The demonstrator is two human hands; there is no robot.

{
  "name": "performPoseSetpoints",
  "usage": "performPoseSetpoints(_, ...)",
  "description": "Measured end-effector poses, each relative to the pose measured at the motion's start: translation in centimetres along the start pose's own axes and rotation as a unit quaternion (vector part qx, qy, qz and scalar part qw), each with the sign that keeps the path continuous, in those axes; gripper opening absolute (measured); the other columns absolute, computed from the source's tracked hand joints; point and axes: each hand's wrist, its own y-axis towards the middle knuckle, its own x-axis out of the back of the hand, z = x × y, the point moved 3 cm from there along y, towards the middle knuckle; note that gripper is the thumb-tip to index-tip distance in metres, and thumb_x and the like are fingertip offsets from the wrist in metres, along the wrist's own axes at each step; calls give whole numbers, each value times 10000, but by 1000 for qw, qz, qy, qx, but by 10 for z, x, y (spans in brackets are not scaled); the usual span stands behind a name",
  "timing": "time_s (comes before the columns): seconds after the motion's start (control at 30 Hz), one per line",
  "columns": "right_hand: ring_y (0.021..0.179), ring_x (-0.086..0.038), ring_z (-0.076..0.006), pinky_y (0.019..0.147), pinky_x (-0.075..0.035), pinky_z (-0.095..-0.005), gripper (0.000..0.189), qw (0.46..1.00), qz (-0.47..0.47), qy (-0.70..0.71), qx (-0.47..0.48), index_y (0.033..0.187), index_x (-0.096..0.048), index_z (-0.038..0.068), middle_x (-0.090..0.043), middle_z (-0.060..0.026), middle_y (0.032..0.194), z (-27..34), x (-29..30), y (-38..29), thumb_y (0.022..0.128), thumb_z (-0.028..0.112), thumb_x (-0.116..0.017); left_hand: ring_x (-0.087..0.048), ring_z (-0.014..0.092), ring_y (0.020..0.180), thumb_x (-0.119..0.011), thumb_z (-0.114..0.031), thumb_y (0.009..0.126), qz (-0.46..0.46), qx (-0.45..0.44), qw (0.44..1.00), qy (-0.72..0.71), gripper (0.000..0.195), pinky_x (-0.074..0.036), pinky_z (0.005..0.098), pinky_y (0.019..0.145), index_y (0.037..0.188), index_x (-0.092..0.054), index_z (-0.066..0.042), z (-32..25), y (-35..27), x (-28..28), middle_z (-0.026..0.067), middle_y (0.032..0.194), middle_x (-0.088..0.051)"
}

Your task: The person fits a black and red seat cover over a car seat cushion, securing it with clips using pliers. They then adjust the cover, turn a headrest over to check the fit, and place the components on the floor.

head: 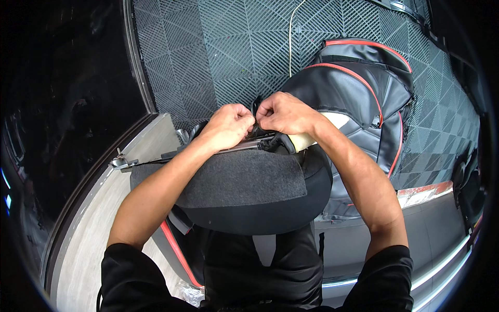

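A car seat section (253, 220) in black fabric, with a dark grey carpet panel (241, 179) on its upper face, lies before me above my legs. Past its far edge, my left hand (230, 124) and my right hand (287, 115) are nearly touching, thumbs and fingertips pinched together. Between them shows a thin black strap (256, 103); its ends are hidden by the fingers. Below the hands runs a metal rail (245, 146) along the seat's edge. Pale yellow foam (302, 142) pokes out beneath my right wrist.
A black leather-look seat cover (331, 87) with red piping lies on the ribbed floor tiles (241, 46) to the right. A pale cable (290, 43) crosses the tiles. At left is a glossy dark panel (70, 78). A metal bracket (121, 162) juts out beside my left forearm.
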Motion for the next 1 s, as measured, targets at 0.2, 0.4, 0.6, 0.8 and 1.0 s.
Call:
performPoseSetpoints(0.2,630,-593,-173,621,-473,-347,146,998,-14,-58,30,805,-692,-6,-631,-97,656,13,3,-7,733,117,-664,-624,123,677,-629,-112,851,-18,66,993,91,153,-516,295,628,924,-639,23,0,8,4,66,764,-661)
performPoseSetpoints(0.4,650,-623,-203,653,-493,-357,150,995,-40,-33,89,817,-698,2,-646,-106,680,0,12,-9,731,122,-674,-613,109,704,-677,20,775,76,-17,991,-108,266,-523,258,625,1012,-559,-4,-4,14,-6,59,805,-651)
performPoseSetpoints(0.6,758,-663,-281,723,-513,-384,129,989,-40,-101,102,741,-662,9,-658,-134,729,21,11,-13,700,128,-690,-573,101,628,-649,-12,812,-16,-10,998,-63,89,-499,256,540,892,-616,-31,-11,16,5,43,758,-629)
performPoseSetpoints(0.8,1000,-614,-312,923,-481,-387,128,973,-124,-89,175,730,-670,15,-644,-119,963,6,6,-17,680,119,-724,-593,91,693,-657,-34,823,18,1,999,-44,85,-516,249,568,898,-622,-50,-17,17,-4,19,799,-635)
performPoseSetpoints(1.0,1111,-557,-318,977,-449,-400,127,973,-144,-88,160,732,-677,33,-629,-113,1132,5,7,-24,691,144,-724,-589,106,599,-698,-30,793,9,-48,980,191,114,-535,284,547,852,-601,-30,-37,15,8,50,758,-627)
